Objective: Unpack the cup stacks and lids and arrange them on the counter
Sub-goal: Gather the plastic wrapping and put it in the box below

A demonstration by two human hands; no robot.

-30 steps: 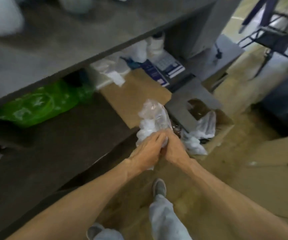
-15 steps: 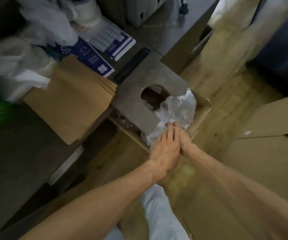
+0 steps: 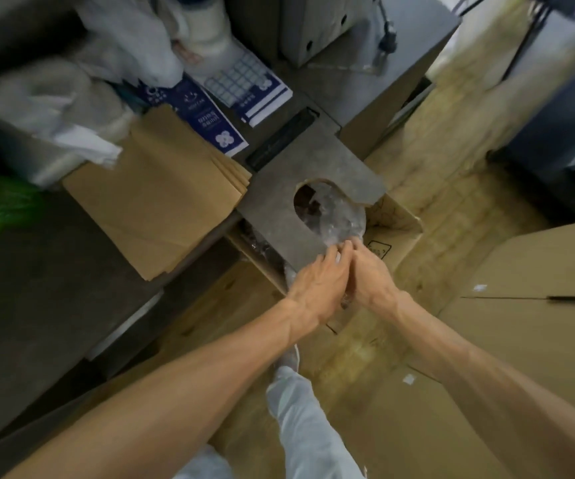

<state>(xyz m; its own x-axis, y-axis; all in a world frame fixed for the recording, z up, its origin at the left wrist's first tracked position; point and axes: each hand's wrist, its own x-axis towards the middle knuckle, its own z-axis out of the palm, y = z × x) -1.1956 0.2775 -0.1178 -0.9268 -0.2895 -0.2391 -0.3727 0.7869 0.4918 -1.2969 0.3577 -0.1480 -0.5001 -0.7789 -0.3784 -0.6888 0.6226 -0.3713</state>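
Clear crinkly plastic wrap (image 3: pixel 336 216) is what both hands are dealing with right now, bunched up just past the fingertips and sitting in the round hole of a grey slab (image 3: pixel 279 205) that covers an open cardboard box (image 3: pixel 395 233). The left hand (image 3: pixel 317 288) and right hand (image 3: pixel 369 274) are pressed close together, fingers pointed forward, pinching the near edge of that wrap. How tight the hold is I honestly can't tell, it's all a bit blurry.

My read: this is the cleanup bit of unpacking, stuffing empty wrapping down through the hole. Can't make out any cups or lids in the wrap itself. The next move probably calls for letting go, straightening up and going for another packed stack. Whitish wrapped bundles (image 3: pixel 71 108) sit far off beyond the left hand, on the low shelf, and could be more of those, though they're too smeared to be sure.

Counts: two hands, one wad of wrap, one slab, one box under it. One pile of brown paper sheets (image 3: pixel 154 205) left of the hands, two blue-and-white printed cards (image 3: pixel 210 119) beyond it. Cup stacks I can confirm: zero.
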